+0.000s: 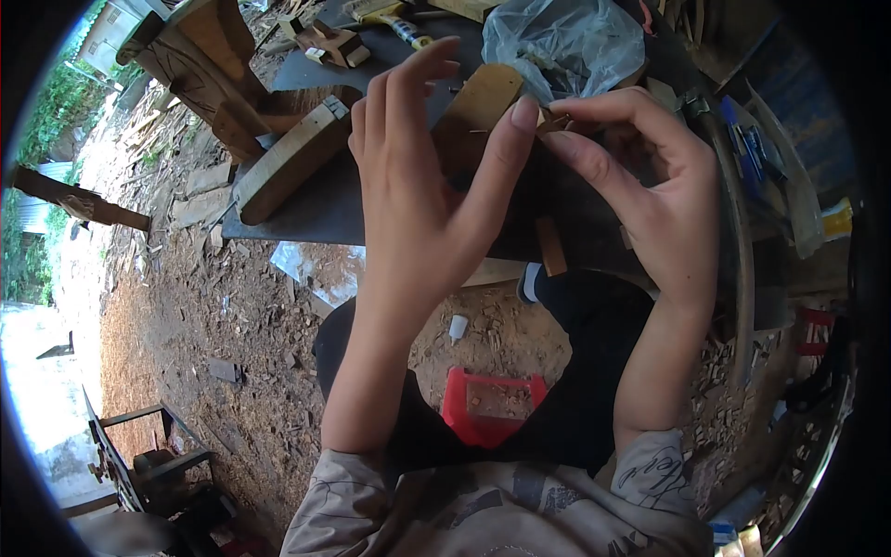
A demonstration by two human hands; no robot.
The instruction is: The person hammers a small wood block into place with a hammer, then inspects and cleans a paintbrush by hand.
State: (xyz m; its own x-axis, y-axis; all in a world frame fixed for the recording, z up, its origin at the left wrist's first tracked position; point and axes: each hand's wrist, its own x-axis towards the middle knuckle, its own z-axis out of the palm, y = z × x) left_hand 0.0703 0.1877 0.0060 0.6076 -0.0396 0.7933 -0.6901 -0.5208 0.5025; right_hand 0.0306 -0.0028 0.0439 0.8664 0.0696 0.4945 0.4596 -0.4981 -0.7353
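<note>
Above the dark table [320,204], my right hand [654,176] pinches a small brown wooden piece [554,121] between thumb and forefinger. My left hand [418,176] is open, fingers spread and raised, its thumb tip right beside that piece. A light wooden block [492,85] stands on the table behind my left thumb, with thin nail-like points close by. Just beyond my hands lies a crumpled clear plastic bag [561,42]. A short wooden strip [550,246] rests at the table's near edge, below the gap between my hands.
A thick plank [292,158] and a large carved wooden piece [200,70] sit at the left. Toward the back lie a yellow-handled tool [406,30] and a small wooden block [339,46]. A red plastic stool [469,408] shows between my legs. Wood chips cover the ground.
</note>
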